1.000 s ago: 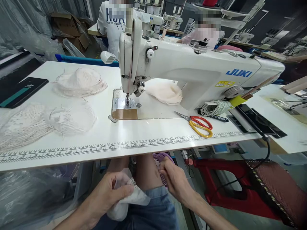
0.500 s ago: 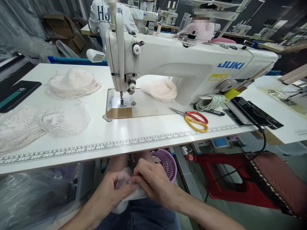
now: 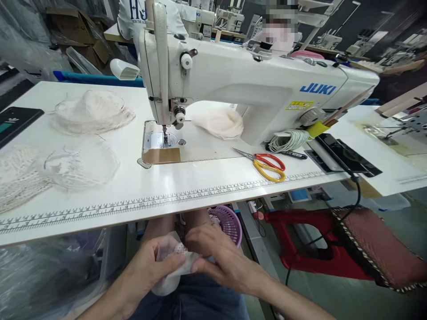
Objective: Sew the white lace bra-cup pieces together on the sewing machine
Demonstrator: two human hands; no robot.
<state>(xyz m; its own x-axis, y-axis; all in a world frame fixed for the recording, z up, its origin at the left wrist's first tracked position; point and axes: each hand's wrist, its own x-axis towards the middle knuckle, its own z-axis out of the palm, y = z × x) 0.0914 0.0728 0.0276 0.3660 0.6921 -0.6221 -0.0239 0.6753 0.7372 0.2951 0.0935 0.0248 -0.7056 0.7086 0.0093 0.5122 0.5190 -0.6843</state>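
Note:
Over my lap, a small piece of sheer white fabric (image 3: pixel 167 283) with a lacy edge is held between both hands. My left hand (image 3: pixel 154 262) pinches it, thumb on top near the lace. On the other side, my right hand (image 3: pixel 213 253) grips its right edge between thumb and fingers; some fingertips are hidden behind the cloth. Above them on the table stands a white sewing machine (image 3: pixel 220 75), with a pale peach fabric piece (image 3: pixel 222 123) beneath its arm. Nothing lies under the needle that I can make out.
Scissors (image 3: pixel 263 164) with red and yellow handles lie right of the needle plate. Several pale lace pieces (image 3: pixel 93 109) cover the table's left side. Below the table edge are a purple basket (image 3: pixel 230 224) and a red stool (image 3: pixel 287 240). Two people sit beyond the machine.
My right hand has shifted its grip, its thumb now lower along the fabric's right edge. More of the lacy edge shows between the hands. The camera view has turned slightly.

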